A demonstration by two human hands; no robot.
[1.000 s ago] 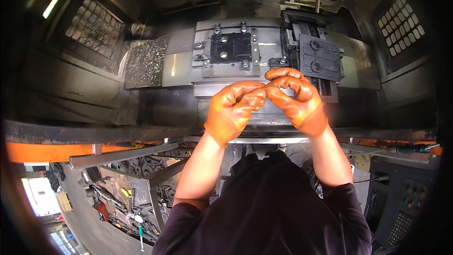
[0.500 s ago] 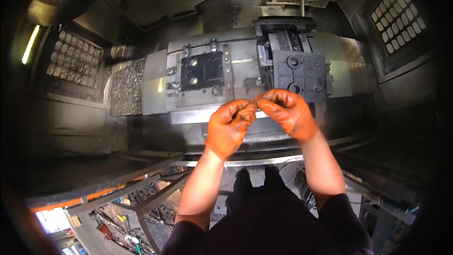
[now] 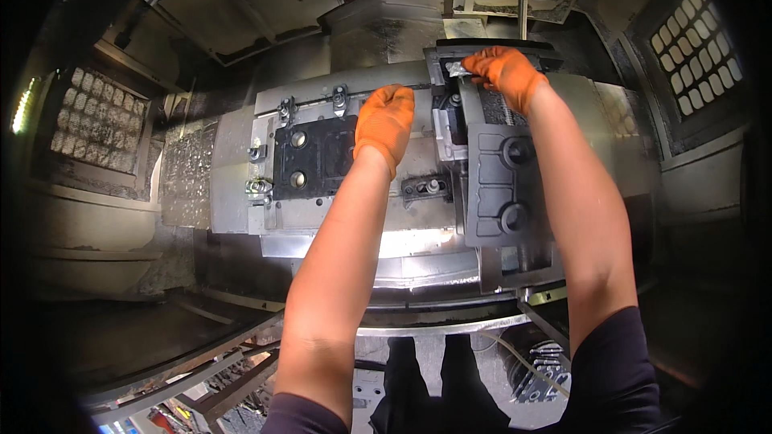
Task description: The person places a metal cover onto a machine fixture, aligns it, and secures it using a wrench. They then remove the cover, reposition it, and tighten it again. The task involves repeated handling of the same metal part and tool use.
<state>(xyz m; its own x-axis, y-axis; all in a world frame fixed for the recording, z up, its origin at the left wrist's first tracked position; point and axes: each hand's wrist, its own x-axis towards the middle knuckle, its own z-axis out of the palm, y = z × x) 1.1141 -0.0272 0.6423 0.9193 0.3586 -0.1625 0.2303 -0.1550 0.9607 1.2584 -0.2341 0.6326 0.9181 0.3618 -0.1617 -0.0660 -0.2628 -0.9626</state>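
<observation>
Apparently partway along at the machine bed (image 3: pixel 418 157)

Nearest, we log a grey ribbed plate (image 3: pixel 503 185), no hand on it. Leftward, a black plate (image 3: pixel 323 159) sits with clamps (image 3: pixel 339 100) at its left and far sides: looks placed; tightness we can't tell. The left hand (image 3: pixel 385 123) is beyond its right edge, fingers curled, contents hidden. Farthest, the right hand (image 3: pixel 509 77): fingers bunched beside a small silvery piece (image 3: pixel 455 69), grip unclear. What's left, we can't judge.
</observation>
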